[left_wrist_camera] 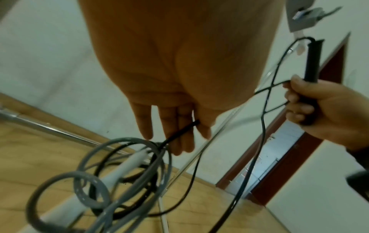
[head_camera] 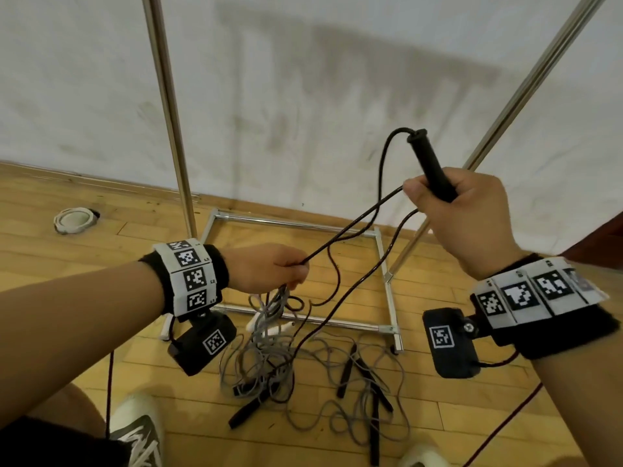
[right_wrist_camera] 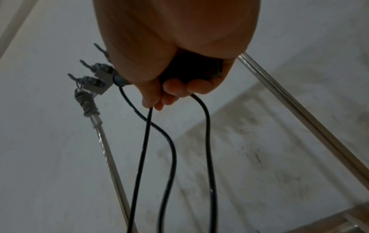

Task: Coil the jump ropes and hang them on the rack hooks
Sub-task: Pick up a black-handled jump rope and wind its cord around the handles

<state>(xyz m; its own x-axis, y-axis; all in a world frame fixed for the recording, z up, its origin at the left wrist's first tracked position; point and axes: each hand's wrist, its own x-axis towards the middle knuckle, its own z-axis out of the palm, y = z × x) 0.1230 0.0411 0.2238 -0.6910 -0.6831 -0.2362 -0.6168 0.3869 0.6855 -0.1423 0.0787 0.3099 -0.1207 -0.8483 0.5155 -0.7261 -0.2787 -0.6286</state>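
Head view: right hand (head_camera: 468, 214) grips the black handle (head_camera: 433, 166); left hand (head_camera: 266, 267) pinches limp black cord (head_camera: 350, 227).
Light, floppy, tangle-prone; best held at the stiff handle.

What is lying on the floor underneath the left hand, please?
Under the left hand lies a tangle of grey ropes with black handles and a white handle. Which handle belongs to which rope cannot be seen.

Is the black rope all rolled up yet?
No. The black rope hangs in loose strands between the right hand and left hand, trailing down to the floor.
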